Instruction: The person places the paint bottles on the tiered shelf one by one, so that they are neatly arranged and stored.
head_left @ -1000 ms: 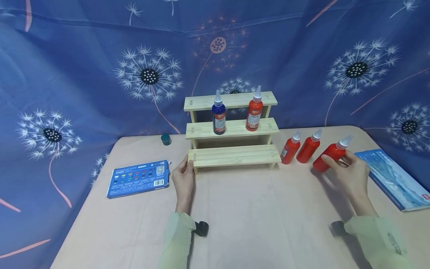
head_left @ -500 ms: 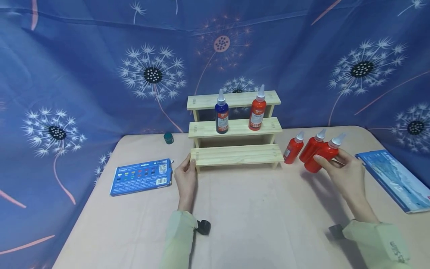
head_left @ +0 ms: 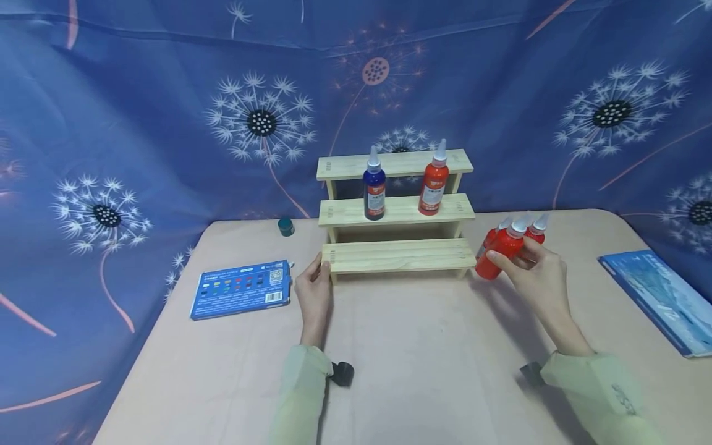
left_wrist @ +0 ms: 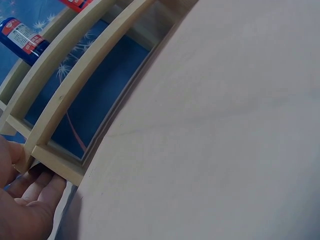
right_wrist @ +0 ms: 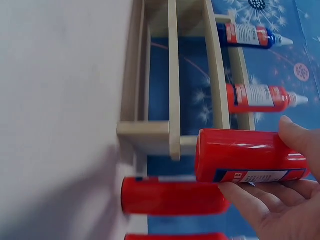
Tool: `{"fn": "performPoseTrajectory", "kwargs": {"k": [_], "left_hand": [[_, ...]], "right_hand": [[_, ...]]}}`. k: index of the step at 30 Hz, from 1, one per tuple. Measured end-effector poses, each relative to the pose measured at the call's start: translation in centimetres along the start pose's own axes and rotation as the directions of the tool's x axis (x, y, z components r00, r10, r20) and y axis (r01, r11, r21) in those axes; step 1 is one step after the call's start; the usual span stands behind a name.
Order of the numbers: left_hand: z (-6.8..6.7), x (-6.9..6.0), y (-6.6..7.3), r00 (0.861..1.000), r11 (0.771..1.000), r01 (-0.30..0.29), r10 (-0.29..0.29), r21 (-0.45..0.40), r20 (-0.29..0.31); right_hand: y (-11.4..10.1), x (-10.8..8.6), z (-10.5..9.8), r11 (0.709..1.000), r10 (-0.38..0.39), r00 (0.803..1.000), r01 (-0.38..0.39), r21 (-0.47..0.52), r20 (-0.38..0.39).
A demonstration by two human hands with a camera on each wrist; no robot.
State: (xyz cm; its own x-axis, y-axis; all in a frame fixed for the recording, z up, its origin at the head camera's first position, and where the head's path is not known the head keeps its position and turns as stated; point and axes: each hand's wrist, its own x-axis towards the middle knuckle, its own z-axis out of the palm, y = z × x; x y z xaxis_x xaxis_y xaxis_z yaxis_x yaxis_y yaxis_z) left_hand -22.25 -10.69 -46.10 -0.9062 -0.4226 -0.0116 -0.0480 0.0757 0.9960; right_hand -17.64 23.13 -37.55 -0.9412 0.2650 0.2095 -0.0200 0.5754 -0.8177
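A three-tier wooden stand (head_left: 397,254) stands at the back of the table. My left hand (head_left: 314,292) grips the left end of its lowest tier, thumb above and fingers beneath in the left wrist view. My right hand (head_left: 536,281) holds a red paint bottle (right_wrist: 250,156) with a grey-white nozzle, raised off the table and slightly tilted, near the stand's right end. Behind it, partly hidden, two other red bottles (right_wrist: 172,196) stand on the table. On the middle tier are a blue paint bottle (head_left: 374,190) and another red bottle (head_left: 434,185).
A blue flat paint box (head_left: 241,289) lies on the left of the table. Behind it sits a small dark green jar (head_left: 286,227). On the right lies a blue pad or flat box (head_left: 662,300). A blue dandelion-print cloth (head_left: 500,93) hangs behind.
My right hand has carried the red bottle leftward, past the front of the two standing red bottles, toward the stand. My left hand keeps its grip on the stand. The view has shifted slightly.
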Motion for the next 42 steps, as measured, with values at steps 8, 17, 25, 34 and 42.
{"fn": "performPoseTrajectory", "kwargs": {"k": [8,17,25,34,42], "left_hand": [[0.1,0.0,0.1,1.000,1.000,-0.012,0.012,-0.010,0.005],[0.0,0.0,0.1,1.000,1.000,-0.014,0.014,-0.014,-0.005],[0.0,-0.1,0.2,1.000,1.000,-0.003,0.003,-0.022,0.002],[0.2,-0.2,0.2,1.000,0.999,-0.024,0.024,-0.022,0.000],[-0.1,-0.1,0.0,1.000,1.000,-0.021,0.021,-0.023,0.006]], "right_hand": [[-1.3,1.0,2.1,0.998,-0.050,0.999,0.049,0.026,0.009],[-2.1,1.9,4.2,0.996,-0.061,0.996,0.056,0.075,0.065],[-2.4,2.7,5.7,0.996,-0.056,0.995,0.050,0.069,0.087],[-2.3,2.8,6.2,0.998,-0.056,0.994,0.051,0.045,0.099],[-2.2,2.8,6.6,0.997,-0.066,0.991,0.060,0.054,0.115]]}}
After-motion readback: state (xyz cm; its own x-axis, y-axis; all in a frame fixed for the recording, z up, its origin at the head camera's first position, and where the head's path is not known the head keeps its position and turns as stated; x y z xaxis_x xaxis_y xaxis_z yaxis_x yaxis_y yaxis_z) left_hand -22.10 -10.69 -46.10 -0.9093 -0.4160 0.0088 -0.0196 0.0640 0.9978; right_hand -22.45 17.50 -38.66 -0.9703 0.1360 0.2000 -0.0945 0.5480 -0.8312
